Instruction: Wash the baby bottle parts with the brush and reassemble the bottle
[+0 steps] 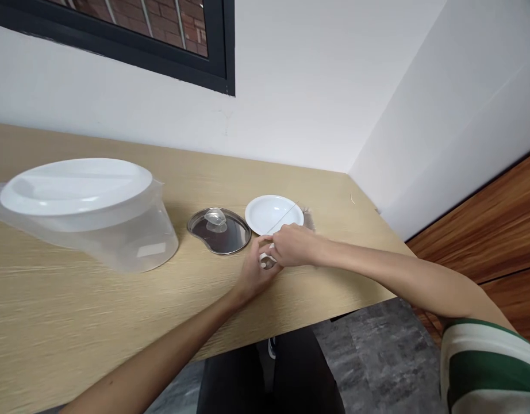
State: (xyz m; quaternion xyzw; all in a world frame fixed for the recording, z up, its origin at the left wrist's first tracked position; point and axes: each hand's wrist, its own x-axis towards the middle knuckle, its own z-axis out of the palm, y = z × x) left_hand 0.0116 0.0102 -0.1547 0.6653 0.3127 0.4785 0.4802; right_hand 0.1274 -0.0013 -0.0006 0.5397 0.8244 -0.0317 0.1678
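My left hand (256, 271) is wrapped round a small clear container (267, 262) just in front of the white dish. Against it, my right hand (291, 244) is closed on a thin rod (283, 217), which slants up over the dish. Whitish bits show inside the container, too small to name. The round white dish (265, 210) sits on the table behind both hands. Left of it lies a kidney-shaped metal tray (225, 244) with a small clear glass piece (215, 217) in it.
A large translucent pitcher with a white lid (79, 184) stands at the left of the wooden table (118, 322). Beside the dish, partly behind my right hand, is a greyish cloth-like item (308, 218). A thin pale strand (352, 198) lies at the right.
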